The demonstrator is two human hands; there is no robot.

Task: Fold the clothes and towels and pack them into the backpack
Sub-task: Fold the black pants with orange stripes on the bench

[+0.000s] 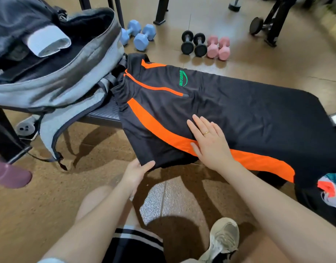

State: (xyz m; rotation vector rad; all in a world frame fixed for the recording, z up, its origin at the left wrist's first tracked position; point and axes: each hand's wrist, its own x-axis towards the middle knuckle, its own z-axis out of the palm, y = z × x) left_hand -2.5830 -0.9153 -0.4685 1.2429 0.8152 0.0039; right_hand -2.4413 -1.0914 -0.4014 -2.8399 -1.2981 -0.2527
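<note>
Orange-striped black track pants point(182, 103) lie half-folded under my flat right hand point(210, 141); my left hand point(138, 171) pinches their near edge. Left of it, the backpack point(55, 86) gapes, a rolled towel point(47, 42) inside.

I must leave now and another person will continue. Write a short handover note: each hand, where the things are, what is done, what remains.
Left hand: holds the near hanging edge of the black and orange track pants, thumb on top.
Right hand: open, pressing flat on the pants.
The pants lie spread on the workout bench, not yet fully folded. The grey backpack stands open at the bench's left end, with a rolled white towel already inside.
More colourful clothing waits at the right edge.
Left: finish folding the pants, pack them, then the rest.
</note>
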